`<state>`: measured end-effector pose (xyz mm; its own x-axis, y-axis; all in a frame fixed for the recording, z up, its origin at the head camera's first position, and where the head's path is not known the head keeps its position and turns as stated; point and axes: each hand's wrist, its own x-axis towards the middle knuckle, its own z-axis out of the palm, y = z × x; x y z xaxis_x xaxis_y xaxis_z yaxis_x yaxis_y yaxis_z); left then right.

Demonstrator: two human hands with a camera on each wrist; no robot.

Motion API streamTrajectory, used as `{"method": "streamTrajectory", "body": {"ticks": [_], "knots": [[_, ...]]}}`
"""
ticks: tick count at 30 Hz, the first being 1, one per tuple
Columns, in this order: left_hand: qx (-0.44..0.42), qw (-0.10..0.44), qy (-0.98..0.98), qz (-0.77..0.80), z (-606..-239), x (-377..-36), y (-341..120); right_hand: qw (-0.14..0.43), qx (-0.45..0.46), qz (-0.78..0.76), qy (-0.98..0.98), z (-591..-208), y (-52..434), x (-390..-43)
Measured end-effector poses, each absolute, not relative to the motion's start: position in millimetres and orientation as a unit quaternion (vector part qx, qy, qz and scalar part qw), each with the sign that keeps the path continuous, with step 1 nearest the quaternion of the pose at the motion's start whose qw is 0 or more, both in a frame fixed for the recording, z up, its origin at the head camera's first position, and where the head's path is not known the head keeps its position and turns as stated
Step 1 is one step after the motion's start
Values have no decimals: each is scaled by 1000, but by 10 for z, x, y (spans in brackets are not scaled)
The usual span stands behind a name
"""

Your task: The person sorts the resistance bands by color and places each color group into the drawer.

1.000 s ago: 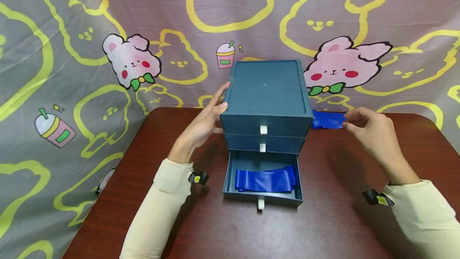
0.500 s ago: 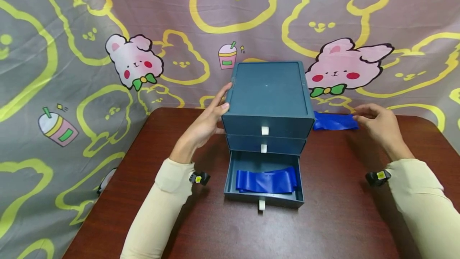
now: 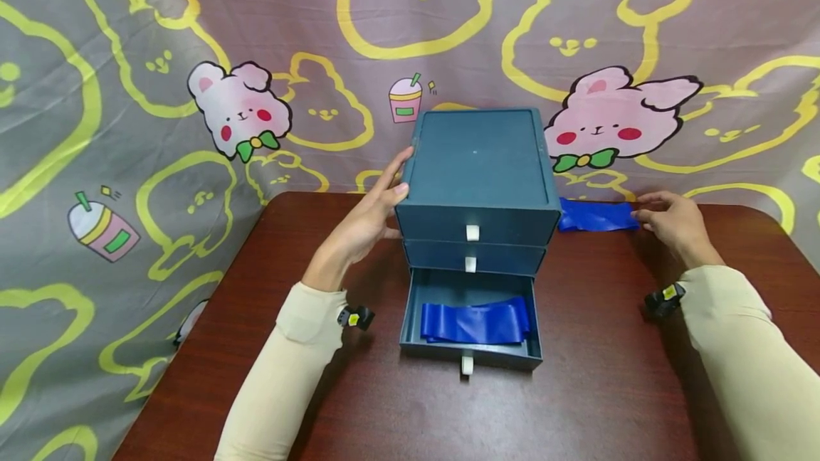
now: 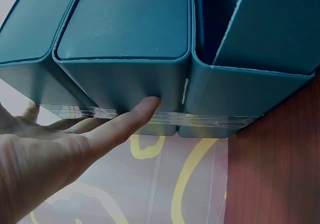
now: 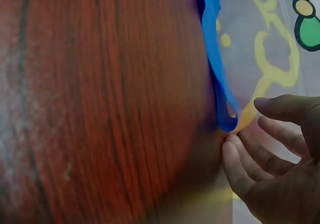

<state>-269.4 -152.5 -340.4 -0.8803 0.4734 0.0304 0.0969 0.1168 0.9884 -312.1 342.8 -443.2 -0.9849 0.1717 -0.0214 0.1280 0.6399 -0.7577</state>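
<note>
A dark blue-grey chest of three drawers (image 3: 477, 226) stands on the table, and its bottom drawer (image 3: 470, 356) is pulled out. Inside that drawer lies a folded blue band (image 3: 475, 324). My left hand (image 3: 368, 223) rests against the chest's left side; in the left wrist view its fingers (image 4: 127, 124) lie straight along the wall. Behind and right of the chest, a second blue band (image 3: 596, 216) lies flat on the table. At its right end is my right hand (image 3: 673, 225). The right wrist view shows thumb and fingers apart around the band's looped end (image 5: 229, 119).
The brown table (image 3: 596, 375) backs onto a grey curtain (image 3: 320, 13) with yellow outlines and cartoon rabbits. White pull tabs (image 3: 472, 233) stick out from the drawer fronts. Clear tape (image 4: 200, 120) runs across the chest's wall in the left wrist view.
My right hand has shifted right along the far band, with more of that band's right end now in sight, then lowered slightly. My left hand and the open drawer stay put.
</note>
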Motion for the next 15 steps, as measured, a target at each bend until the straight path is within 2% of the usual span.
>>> {"method": "streamTrajectory", "body": {"ticks": [15], "knots": [[188,150,733,636,-3411,-2717,-1532,-10,-48,415,-908,-4469,3398,-3282]]}}
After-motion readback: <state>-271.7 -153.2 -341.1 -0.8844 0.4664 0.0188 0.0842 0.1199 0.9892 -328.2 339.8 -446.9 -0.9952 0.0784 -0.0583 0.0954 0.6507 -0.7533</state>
